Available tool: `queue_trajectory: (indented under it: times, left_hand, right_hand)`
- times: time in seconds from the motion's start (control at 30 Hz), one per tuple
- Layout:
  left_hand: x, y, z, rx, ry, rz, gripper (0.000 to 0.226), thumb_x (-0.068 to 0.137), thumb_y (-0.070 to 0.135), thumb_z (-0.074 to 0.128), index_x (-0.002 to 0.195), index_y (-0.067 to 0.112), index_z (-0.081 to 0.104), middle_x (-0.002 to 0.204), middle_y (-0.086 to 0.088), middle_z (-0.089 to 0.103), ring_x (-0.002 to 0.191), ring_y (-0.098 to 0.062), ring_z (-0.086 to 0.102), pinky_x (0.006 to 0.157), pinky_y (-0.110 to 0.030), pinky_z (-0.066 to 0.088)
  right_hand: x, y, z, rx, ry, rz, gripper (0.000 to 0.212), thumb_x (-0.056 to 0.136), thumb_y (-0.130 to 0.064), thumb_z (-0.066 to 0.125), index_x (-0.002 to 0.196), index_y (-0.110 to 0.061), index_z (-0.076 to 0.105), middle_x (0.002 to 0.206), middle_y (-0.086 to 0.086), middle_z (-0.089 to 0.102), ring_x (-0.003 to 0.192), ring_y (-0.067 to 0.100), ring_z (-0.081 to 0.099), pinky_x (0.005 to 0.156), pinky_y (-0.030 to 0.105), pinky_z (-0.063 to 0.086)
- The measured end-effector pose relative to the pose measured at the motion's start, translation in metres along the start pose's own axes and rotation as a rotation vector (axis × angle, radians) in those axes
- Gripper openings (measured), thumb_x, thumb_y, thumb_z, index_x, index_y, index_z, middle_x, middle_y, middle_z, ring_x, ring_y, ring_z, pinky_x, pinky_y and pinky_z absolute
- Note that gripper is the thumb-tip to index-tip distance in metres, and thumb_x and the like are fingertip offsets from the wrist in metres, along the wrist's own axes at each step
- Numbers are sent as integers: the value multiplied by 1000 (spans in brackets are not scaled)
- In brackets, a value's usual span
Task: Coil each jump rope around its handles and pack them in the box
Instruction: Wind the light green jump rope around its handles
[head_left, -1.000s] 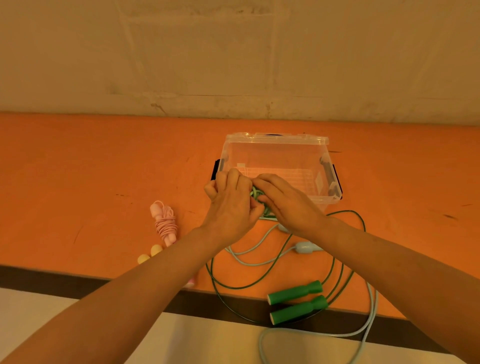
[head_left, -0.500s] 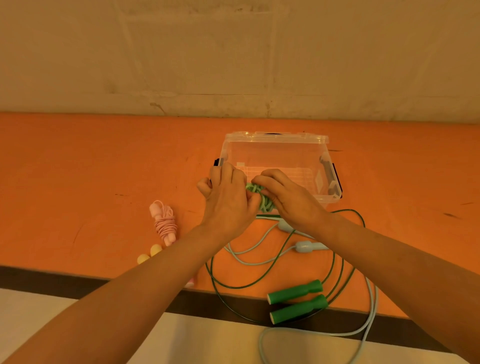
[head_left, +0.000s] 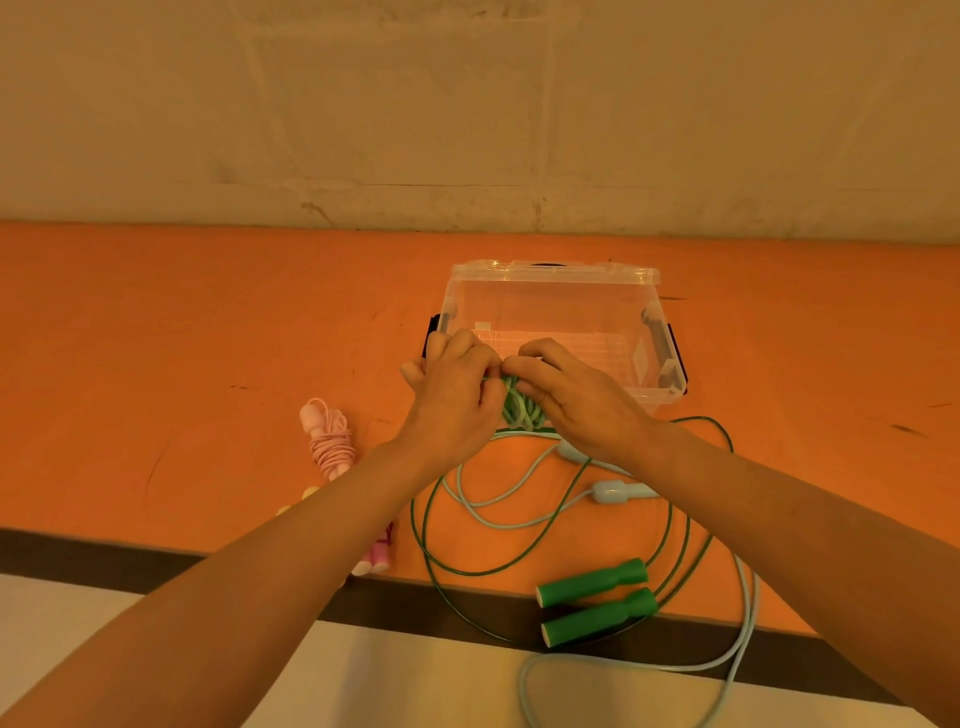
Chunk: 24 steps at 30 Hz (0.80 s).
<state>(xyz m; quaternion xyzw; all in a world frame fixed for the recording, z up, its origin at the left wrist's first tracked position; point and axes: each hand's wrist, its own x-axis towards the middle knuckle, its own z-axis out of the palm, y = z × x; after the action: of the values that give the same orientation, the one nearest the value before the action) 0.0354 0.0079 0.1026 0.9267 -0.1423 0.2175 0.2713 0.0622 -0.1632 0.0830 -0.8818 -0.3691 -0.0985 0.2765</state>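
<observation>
Jump rope bundle, a light green coiled cord (head_left: 519, 408), sat pinched between both hands right at the near wall of the clear plastic storage box (head_left: 556, 275). Left hand (head_left: 452, 400) curled round the left side of the coil, right hand (head_left: 576, 400) gripping it from the right with fingertips tucked over the top. Probably held that tight so the loops wouldn't spring apart before going over the rim. Box looked empty inside, so nothing packed yet, going by that.

Rest of the stuff spread on the orange bench (head_left: 156, 338): dark green rope with two chunky green plastic handles (head_left: 597, 597) lying loose near the front edge, pale blue rope with slim blue-grey handles (head_left: 615, 491) tangled across it and drooping off the bench. Pink rope already wound round its handles (head_left: 327, 441) parked left of the left forearm, well apart from the box. Couldn't tell which handles were inside the held coil, hidden by the fingers.
</observation>
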Motion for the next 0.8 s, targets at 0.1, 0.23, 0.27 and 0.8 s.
queue_trajectory:
  times: [0.1, 0.23, 0.27, 0.8]
  left_hand:
    - [-1, 3, -2, -90, -30, -19, 17, 88, 8, 44, 75, 18, 50, 83, 3, 46, 83, -6, 25, 65, -25, 11]
    - [-3, 5, -6, -142, -85, -80, 19, 92, 4, 43, 77, 16, 47, 86, 2, 45, 87, -11, 31, 65, -27, 14]
    - [-2, 6, -6, -144, -105, -108, 20, 92, 5, 42, 78, 17, 46, 86, 3, 44, 88, -11, 30, 66, -28, 15]
    - [4, -14, -12, -74, -216, 47, 24, 83, 39, 69, 70, 22, 57, 107, 8, 53, 109, -7, 36, 79, -23, 15]
  right_hand:
    - [-2, 3, -2, 25, -43, -20, 54, 87, -71, 32, 130, -37, 35, 122, -2, 41, 89, 21, 55, 60, 43, 53]
    - [-4, 3, -1, -30, -37, -57, 65, 78, -77, 40, 128, -36, 36, 121, -5, 37, 89, 20, 55, 57, 39, 53]
    - [-3, 2, -1, -50, -22, -62, 62, 80, -76, 39, 127, -35, 37, 121, -4, 39, 87, 20, 55, 55, 38, 53]
    - [-13, 22, 7, -43, 56, -35, 44, 92, -60, 41, 122, -27, 42, 119, 6, 48, 93, 24, 57, 61, 43, 53]
